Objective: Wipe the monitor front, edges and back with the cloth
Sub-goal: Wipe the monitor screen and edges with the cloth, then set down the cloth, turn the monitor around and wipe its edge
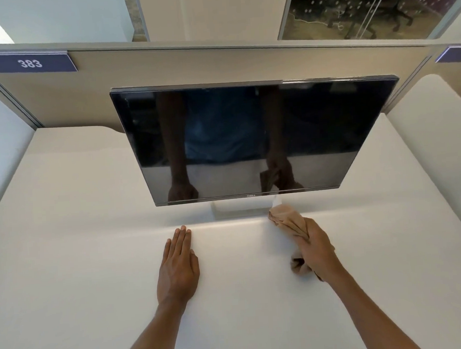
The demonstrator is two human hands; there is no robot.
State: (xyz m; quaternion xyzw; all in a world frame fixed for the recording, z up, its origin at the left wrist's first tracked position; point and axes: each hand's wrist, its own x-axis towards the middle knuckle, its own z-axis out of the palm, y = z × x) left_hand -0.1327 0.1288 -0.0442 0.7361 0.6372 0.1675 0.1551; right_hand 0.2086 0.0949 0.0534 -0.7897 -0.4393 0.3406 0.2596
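Left hand lies flat on the desk, fingers straight, holding nothing. The Dell monitor stands toward the back edge. Its glossy panel is likely fragile, so steady it by the bezel. The beige cloth, soft and limp, is bunched in the right hand, tip just below the lower bezel.

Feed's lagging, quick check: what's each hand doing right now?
Left hand: open, flat on the white desk.
Right hand: gripping the tan cloth.

White desk, beige partition, glass wall
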